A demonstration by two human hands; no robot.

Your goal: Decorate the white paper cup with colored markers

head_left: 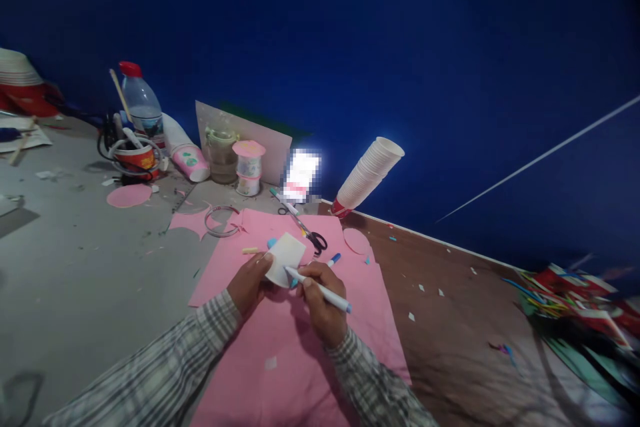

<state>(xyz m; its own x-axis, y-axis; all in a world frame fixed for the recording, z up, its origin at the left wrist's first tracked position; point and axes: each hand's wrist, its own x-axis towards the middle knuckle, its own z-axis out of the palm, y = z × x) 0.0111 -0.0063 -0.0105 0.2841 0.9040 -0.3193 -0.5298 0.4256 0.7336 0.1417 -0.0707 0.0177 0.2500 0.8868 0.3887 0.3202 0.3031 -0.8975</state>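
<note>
My left hand (253,280) grips a small white paper cup (286,257), tilted above the pink paper (240,353). In my right hand (323,297) is a white marker (327,295) with a bluish end; its tip meets or nearly meets the cup's side. Any mark on the cup is too faint to make out. Black-handled scissors (316,240) lie just beyond the hands. A blue-ended pen (335,259) shows behind my right hand, and a short pale yellow piece (250,251) lies near my left.
A stack of paper cups (370,173) leans by the blue wall. At the back stand a decorated cup piece (249,167), a glass jar (221,157), a red-capped bottle (143,107) and a red tool cup (135,159). A clear ring (223,233) and pink scraps (129,197) lie left.
</note>
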